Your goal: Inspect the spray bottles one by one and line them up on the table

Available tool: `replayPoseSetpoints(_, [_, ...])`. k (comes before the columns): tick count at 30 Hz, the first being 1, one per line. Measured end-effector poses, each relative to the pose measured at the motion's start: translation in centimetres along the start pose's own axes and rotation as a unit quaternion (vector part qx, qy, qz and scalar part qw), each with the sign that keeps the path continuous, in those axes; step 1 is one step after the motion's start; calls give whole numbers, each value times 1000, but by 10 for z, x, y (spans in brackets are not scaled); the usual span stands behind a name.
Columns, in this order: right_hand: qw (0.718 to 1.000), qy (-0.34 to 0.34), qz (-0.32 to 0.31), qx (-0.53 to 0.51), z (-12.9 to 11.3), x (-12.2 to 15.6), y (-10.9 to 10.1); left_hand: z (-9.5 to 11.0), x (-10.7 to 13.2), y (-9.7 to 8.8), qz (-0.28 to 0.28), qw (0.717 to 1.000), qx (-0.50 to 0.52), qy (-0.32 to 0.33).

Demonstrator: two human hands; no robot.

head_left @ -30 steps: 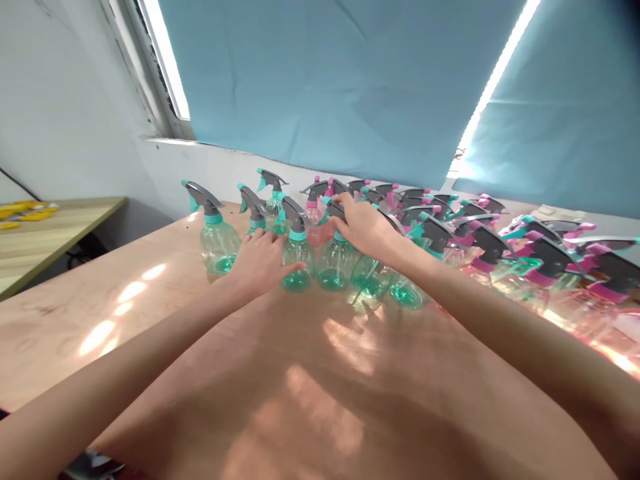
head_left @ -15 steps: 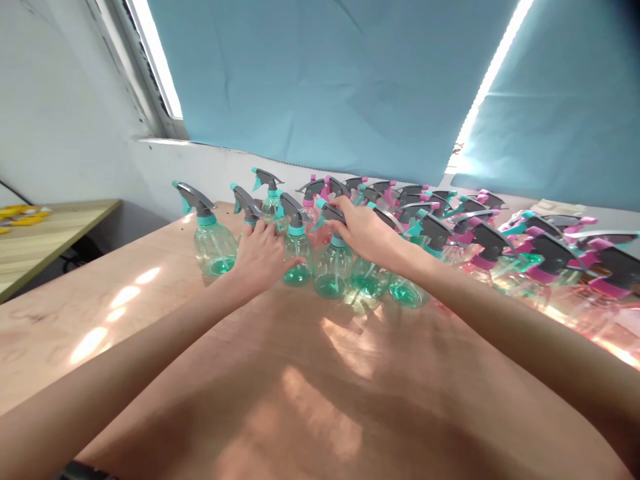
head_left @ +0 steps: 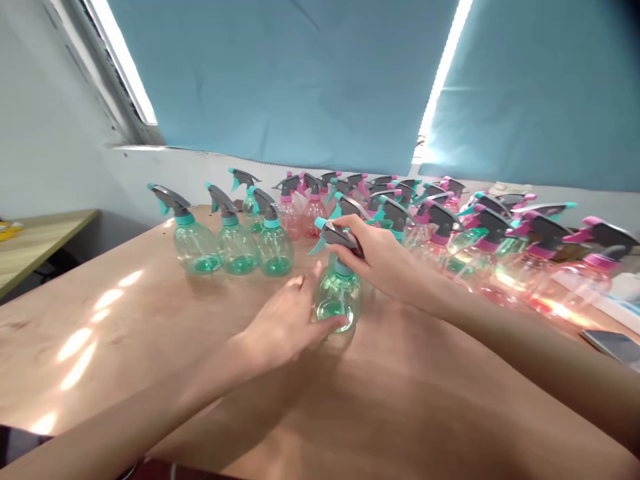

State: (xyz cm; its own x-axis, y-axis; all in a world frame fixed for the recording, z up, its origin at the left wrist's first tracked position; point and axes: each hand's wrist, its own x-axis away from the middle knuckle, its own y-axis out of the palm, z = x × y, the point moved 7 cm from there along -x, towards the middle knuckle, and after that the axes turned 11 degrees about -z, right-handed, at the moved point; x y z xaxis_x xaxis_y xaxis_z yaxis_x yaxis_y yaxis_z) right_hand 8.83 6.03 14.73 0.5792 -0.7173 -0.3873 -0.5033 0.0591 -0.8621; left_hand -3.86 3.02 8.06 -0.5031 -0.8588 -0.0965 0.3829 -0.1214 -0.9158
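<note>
My right hand [head_left: 383,257] grips the grey-and-teal trigger head of a green spray bottle [head_left: 336,292], which is upright in front of me. Beside its clear lower body is my left hand [head_left: 283,320], fingers stretched out and thumb extended across the bottle's front near the base. Whether the left hand touches the bottle I cannot tell. To the left, three green spray bottles stand in a row: one [head_left: 196,245], a second [head_left: 237,248] and a third [head_left: 276,250]. Behind them is another green spray bottle [head_left: 251,207].
Many pink and green spray bottles crowd the right and back of the wooden table [head_left: 150,327]. A phone-like dark slab [head_left: 613,345] lies at the right edge. Blue blinds [head_left: 280,80] hang behind. Another table [head_left: 45,243] stands at far left.
My right hand has brought a green spray bottle nearer, out from the group. My left hand has left the bottle row and moved right and closer, beside that bottle. The view has shifted right.
</note>
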Motion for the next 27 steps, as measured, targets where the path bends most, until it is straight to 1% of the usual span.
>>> replayPoseSetpoints(1, [1000, 4, -2, -3, -1, 9, -5, 8, -1, 9, -22, 1000, 10, -4])
replayPoseSetpoints(2, [1000, 8, -4, -5, -1, 18, -9, 16, -2, 15, -26, 999, 19, -4])
replayPoseSetpoints(5, [1000, 15, -12, -18, 5, 44, -22, 39, -3, 28, -20, 999, 34, -3])
replayPoseSetpoints(6, [999, 17, -19, -28, 10, 54, -25, 46, -4, 31, -15, 999, 40, 8])
replayPoseSetpoints(8, [997, 12, -38, -65, 23, 73, -28, 59, -8, 38, -1, 997, 62, 42])
replayPoseSetpoints(11, [991, -4, -27, -128, 48, 102, -33, 73, -19, 52, -15, 991, 101, 82])
replayPoseSetpoints(13, [984, 7, -31, -174, 67, 118, -33, 82, -29, 62, -30, 987, 121, 104])
replayPoseSetpoints(15, [976, 35, -28, -211, 84, 129, -32, 92, -40, 69, -41, 982, 140, 122])
replayPoseSetpoints(17, [967, 63, -15, -245, 95, 134, -33, 103, -49, 76, -55, 975, 161, 142])
replayPoseSetpoints(19, [958, 76, 3, -277, 101, 134, -35, 113, -58, 82, -73, 967, 182, 164])
replayPoseSetpoints(20, [954, 74, 14, -289, 101, 133, -37, 118, -62, 84, -79, 963, 188, 175])
replayPoseSetpoints(22, [949, 59, 36, -308, 99, 130, -41, 124, -69, 85, -73, 960, 186, 195])
replayPoseSetpoints(25, [942, 53, 68, -324, 96, 126, -45, 127, -77, 85, -56, 963, 159, 211])
replayPoseSetpoints(27, [936, 52, 78, -341, 97, 122, -45, 124, -80, 87, -58, 966, 140, 209])
